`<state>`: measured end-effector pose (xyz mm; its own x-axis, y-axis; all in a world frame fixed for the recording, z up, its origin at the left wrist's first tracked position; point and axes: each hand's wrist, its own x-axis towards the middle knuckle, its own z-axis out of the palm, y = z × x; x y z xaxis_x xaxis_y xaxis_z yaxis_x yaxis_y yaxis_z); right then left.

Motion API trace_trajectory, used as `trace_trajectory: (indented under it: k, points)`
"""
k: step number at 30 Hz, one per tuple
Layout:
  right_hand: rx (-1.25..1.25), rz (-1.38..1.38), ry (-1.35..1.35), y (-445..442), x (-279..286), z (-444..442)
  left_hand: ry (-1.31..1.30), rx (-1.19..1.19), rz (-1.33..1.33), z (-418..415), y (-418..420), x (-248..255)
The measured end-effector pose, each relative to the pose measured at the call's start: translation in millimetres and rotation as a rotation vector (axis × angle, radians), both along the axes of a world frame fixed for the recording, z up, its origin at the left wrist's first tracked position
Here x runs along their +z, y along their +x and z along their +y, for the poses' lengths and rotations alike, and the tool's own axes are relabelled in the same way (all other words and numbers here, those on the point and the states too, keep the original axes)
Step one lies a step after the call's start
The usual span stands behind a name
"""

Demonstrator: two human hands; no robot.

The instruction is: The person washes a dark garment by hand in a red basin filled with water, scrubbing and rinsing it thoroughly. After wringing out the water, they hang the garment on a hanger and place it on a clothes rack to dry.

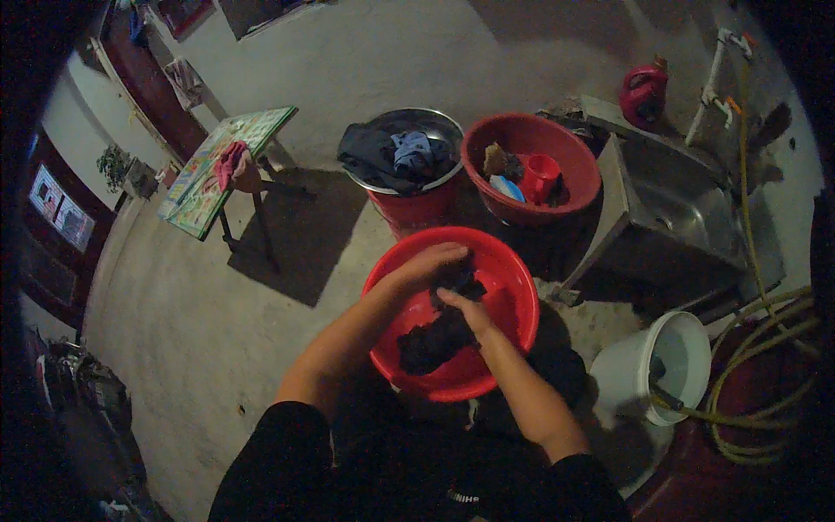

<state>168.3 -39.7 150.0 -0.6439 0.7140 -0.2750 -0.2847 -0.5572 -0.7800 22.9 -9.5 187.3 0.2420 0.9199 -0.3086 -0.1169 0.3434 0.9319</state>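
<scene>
Before me a bright red plastic basin [527,287] holds a bunched dark cloth [434,342]. My left hand [434,266] reaches over the far left part of the basin, fingers stretched across the upper end of the cloth. Close below it, my right hand [468,312] comes in from the right and presses on the same cloth. Part of the fabric is pinched between both hands. The right fingers are mostly hidden, and dim light blurs the folds.
Beyond sits a metal basin [450,121] of dark and blue clothes on a red bucket [411,212]. A darker red tub [580,196] holds a red cup [541,176] and a brush. Right are a steel sink [685,196], white bucket [626,372] and hose [724,391]; left, a low table [215,163].
</scene>
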Motion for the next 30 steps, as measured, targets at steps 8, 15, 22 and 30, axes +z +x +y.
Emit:
trace_trajectory:
  k: [8,15,22,30]
  points:
    - [-0.083,0.048,-0.168,10,7,11,-0.244,0.177,-0.306,-44,0,-3]
    - [0.037,-0.048,-0.260,17,7,13,-0.263,0.121,-0.359,-42,-6,-34]
    - [0.043,-0.044,-0.221,30,-4,14,-0.265,0.047,-0.405,-47,-1,-29]
    - [0.082,-0.125,-0.132,20,8,21,-0.166,-0.005,-0.460,-42,-11,-35]
